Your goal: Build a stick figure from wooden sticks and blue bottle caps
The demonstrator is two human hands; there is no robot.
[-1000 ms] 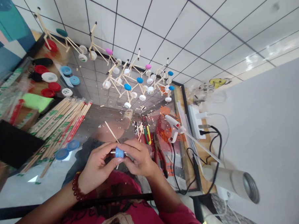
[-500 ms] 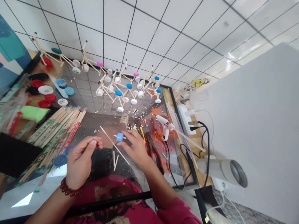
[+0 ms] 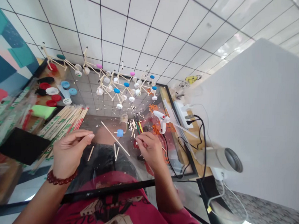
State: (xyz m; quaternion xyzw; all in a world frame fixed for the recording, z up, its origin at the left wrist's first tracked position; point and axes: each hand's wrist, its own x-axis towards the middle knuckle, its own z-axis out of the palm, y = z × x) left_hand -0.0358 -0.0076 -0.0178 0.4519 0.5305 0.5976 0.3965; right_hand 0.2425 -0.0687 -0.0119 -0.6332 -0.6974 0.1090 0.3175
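Note:
On the glass table top, between my hands, lies a small blue block [image 3: 120, 133] with a thin stick through it. My left hand [image 3: 68, 149] hovers left of it, thumb and index finger pinched together; anything between the fingertips is too small to make out. My right hand [image 3: 149, 146] is to the right of the block, empty, its fingers loosely bent and the thumb apart. A long thin stick [image 3: 115, 138] lies slanted close to the block. Short cut sticks [image 3: 116, 152] lie below it, and another short stick [image 3: 90, 153] is beside my left hand.
Several small stick figures with coloured caps [image 3: 126, 86] stand at the back. A white glue gun [image 3: 162, 121] and its cable lie right, near a power strip [image 3: 184, 115]. Bundled chopsticks [image 3: 65, 121], bottle caps [image 3: 52, 91] and a black sheet [image 3: 22, 146] are left.
My right hand has let go of the blue block and moved right, away from it. My left hand has moved left, still pinched. The view has shifted slightly.

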